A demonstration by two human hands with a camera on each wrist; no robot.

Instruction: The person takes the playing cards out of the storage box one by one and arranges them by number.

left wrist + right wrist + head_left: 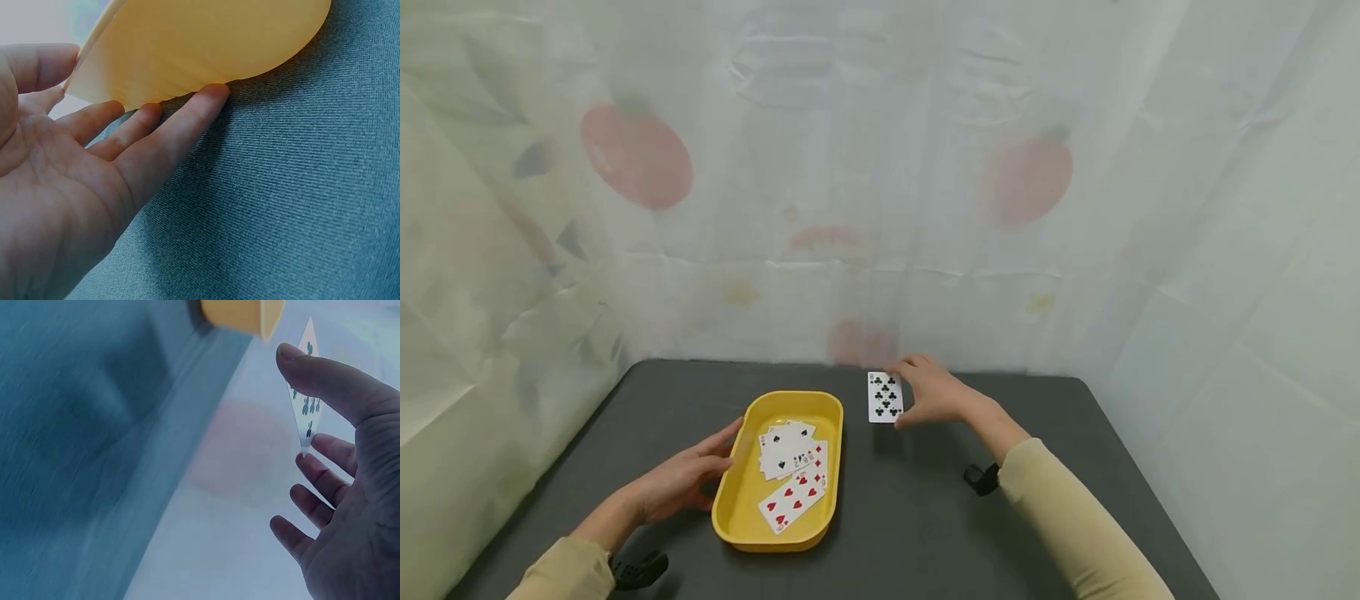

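1. the right hand (934, 392) is pinching an eight of clubs (884, 397) by its edge, lifted, it seems, just above the dark table (925, 517).
2. the left hand (681, 479), fingers straight, is steadying the yellow tray (737, 508).
3. several cards (792, 475) are already lying in the tray; this one is still outside.

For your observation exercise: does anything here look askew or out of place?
Only mildly: the cards in the yellow tray lie fanned unevenly, not stacked. The right hand pinches a clubs card.

Dark grey table (925, 517), fruit-print curtain (880, 167)
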